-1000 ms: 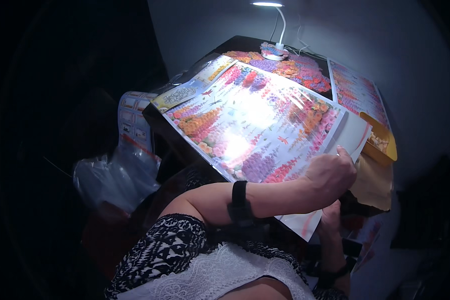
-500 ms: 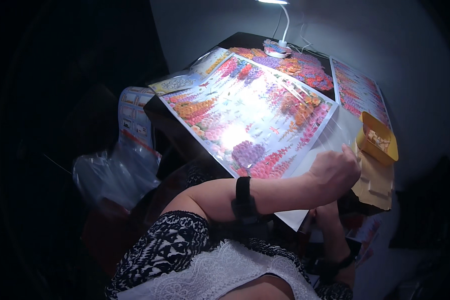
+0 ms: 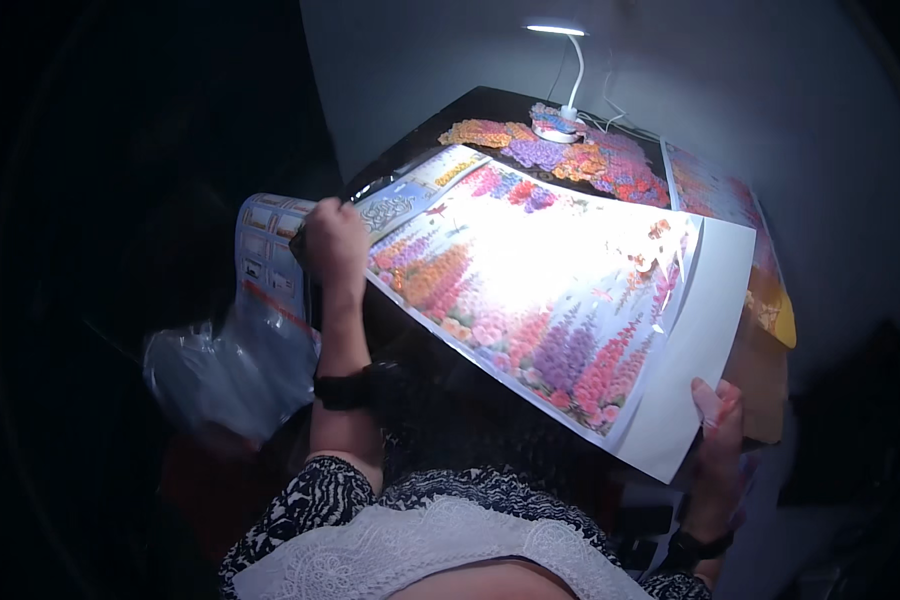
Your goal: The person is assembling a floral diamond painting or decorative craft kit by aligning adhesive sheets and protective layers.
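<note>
A large flower-printed sheet (image 3: pixel 440 275) lies tilted across the table, with a broad white strip (image 3: pixel 705 330) along its right side. My right hand (image 3: pixel 722 415) pinches the lower right edge of that white strip, thumb on top. At the sheet's far left corner my left hand (image 3: pixel 336 240) is closed in a fist. Clear plastic film (image 3: pixel 375 187) glints beside this fist and seems gripped in it; the fingertips are hidden. Next to the fist, a narrow printed strip with a line drawing (image 3: pixel 390 208) runs along the sheet's upper left edge. Lamp glare washes out the sheet's middle.
A white desk lamp (image 3: pixel 570 75) stands at the back, among several bundles of coloured pieces (image 3: pixel 590 165). On the right are another flower print (image 3: pixel 705 180), a yellow tray (image 3: pixel 775 312) and brown cardboard (image 3: pixel 760 390). Left of the table hang a printed sheet (image 3: pixel 270 250) and a plastic bag (image 3: pixel 230 370).
My left hand has swung from the right side across to the far left corner. The sheet has shifted right and lifted at its right side. My right hand has come into view on its edge.
</note>
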Available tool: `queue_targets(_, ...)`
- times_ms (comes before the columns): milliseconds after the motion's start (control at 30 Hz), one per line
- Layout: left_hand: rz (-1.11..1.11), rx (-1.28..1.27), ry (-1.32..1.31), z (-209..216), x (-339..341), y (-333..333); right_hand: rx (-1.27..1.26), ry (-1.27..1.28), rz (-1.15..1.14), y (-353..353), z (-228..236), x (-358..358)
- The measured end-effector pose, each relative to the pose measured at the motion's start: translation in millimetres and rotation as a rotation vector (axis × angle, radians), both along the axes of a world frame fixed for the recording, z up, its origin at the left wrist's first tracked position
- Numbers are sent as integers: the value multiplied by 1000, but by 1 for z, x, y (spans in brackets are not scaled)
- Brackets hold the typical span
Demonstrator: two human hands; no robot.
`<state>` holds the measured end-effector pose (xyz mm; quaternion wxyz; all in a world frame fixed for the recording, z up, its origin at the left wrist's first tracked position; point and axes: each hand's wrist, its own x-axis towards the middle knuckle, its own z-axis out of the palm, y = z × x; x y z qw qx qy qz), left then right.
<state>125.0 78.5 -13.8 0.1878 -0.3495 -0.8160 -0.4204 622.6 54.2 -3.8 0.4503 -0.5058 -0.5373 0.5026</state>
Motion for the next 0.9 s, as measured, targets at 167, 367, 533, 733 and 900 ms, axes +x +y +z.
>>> queue_targets(167,131,-82,-367,-20,-47,-15,13,166,-161,20,10,-16)
queue_targets(367,-21,64,-830,-13,-52,-13,-92,-57,-81,47,-10,2)
queue_targets(533,-106,44,-885,-27,-45,-7,-60,-80,-174,44,-16,9)
queue_targets(733,-235,529,-1022,-28,-18,-17,-7,0,-226,51,-27,22)
queue_targets(900,99,-159,-514,-2,-24,-20,-105,-14,-65,80,-43,57)
